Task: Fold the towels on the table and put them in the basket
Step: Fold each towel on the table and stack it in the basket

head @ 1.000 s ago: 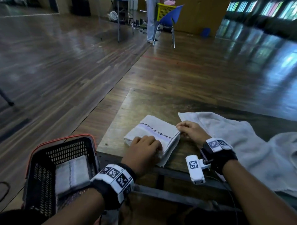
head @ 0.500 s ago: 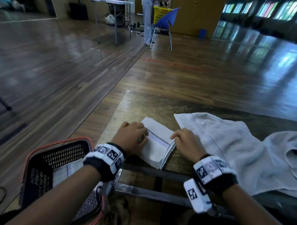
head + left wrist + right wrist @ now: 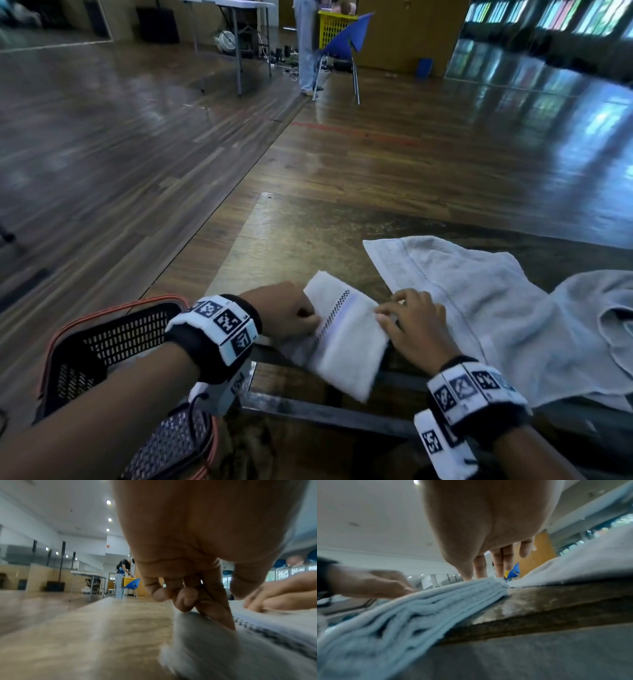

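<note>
i see my left hand (image 3: 287, 313) holding the left side of the folded towel (image 3: 342, 346). a moment ago that hand lay flat on top of it and pressed it down. now its grip has closed on the edge: in the left wrist view the fingers (image 3: 216, 601) curl down onto the cloth, and the thumb sits above them.

my right hand (image 3: 416, 329) rests on the right side of the same towel. its fingers are straight and lie on top, so that grip is loose and holds nothing.

the folded towel has slid toward me. half a second ago it lay fully on the bench (image 3: 308, 240). now its near end hangs off the front edge, over the metal frame below. in the right wrist view i can see the stacked layers (image 3: 419, 609) drooping past the edge.

i think the folding of this one is done, and i am starting to pick it up. the basket (image 3: 113, 335) waits low on my left, just beside the bench. my arm hides what is inside it.

two more towels are not yet folded. the spread towel (image 3: 462, 291) lies flat on the right, touching my right hand. the crumpled towel (image 3: 596, 308) sits past it at the far right.
</note>
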A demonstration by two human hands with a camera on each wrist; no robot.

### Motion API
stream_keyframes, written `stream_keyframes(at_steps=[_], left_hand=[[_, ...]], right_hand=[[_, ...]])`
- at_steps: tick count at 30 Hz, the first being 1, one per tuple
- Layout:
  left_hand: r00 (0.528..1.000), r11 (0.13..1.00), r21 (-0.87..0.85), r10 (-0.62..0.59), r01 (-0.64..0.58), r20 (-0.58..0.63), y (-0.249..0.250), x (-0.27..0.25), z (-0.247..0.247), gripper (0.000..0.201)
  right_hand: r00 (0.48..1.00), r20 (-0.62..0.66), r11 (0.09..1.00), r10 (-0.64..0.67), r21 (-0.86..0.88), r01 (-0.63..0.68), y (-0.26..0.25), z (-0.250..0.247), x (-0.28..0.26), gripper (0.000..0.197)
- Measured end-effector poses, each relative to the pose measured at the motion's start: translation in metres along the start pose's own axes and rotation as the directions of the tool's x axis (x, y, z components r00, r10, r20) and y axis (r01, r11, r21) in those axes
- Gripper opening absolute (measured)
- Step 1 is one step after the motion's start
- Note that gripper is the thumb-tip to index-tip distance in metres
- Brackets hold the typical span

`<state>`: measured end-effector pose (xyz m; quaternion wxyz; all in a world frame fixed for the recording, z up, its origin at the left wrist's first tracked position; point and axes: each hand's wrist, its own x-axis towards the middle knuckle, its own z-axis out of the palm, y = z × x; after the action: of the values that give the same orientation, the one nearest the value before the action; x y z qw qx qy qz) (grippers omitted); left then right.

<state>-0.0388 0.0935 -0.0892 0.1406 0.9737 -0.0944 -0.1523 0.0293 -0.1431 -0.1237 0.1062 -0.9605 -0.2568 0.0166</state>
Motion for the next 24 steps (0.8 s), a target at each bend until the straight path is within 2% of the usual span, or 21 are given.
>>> stream_keyframes(at_steps=[2,5,7,9,12,16,19,24], left_hand=[[1.0,1.0,-0.002,0.014,-0.014,-0.008,0.008,0.004,0.005,0.04],[0.971,0.992,0.114,-0.023,0.052,-0.237,0.008,0.014,0.01,0.023],[0.948,0.991,0.106,-0.04,0.077,-0.314,-0.001,0.02,0.013,0.034],[0.955,0.994,0.07,-0.065,0.089,-0.288,-0.01,0.026,0.014,0.042],[0.973,0.998,-0.014,-0.065,0.064,-0.22,-0.014,0.036,0.016,0.039],[0.957,0.983,-0.182,-0.077,0.026,-0.278,-0.012,0.045,0.015,0.03],[0.948,0.977,-0.212,-0.083,0.017,-0.308,-0.013,0.049,0.016,0.021],[0.917,0.965,-0.244,-0.185,0.101,-0.352,-0.012,0.056,0.017,0.009]], right_hand=[[1.0,0.029,0.993,0.013,0.117,-0.016,0.005,-0.001,0.014,0.018],[0.998,0.055,0.952,0.032,0.302,-0.048,0.006,-0.004,0.029,0.023],[0.995,0.074,0.926,0.073,0.366,-0.095,0.007,-0.005,0.037,0.027],[0.994,0.064,0.934,0.091,0.342,-0.108,0.01,-0.004,0.042,0.02],[0.995,0.037,0.951,0.091,0.292,-0.098,0.014,-0.005,0.048,0.011],[0.999,0.03,0.951,0.03,0.306,-0.037,0.017,-0.007,0.051,0.008],[1.0,0.006,0.938,0.011,0.347,-0.012,0.022,-0.006,0.052,0.007],[0.998,-0.024,0.92,0.05,0.389,-0.037,0.029,0.002,0.052,0.009]])
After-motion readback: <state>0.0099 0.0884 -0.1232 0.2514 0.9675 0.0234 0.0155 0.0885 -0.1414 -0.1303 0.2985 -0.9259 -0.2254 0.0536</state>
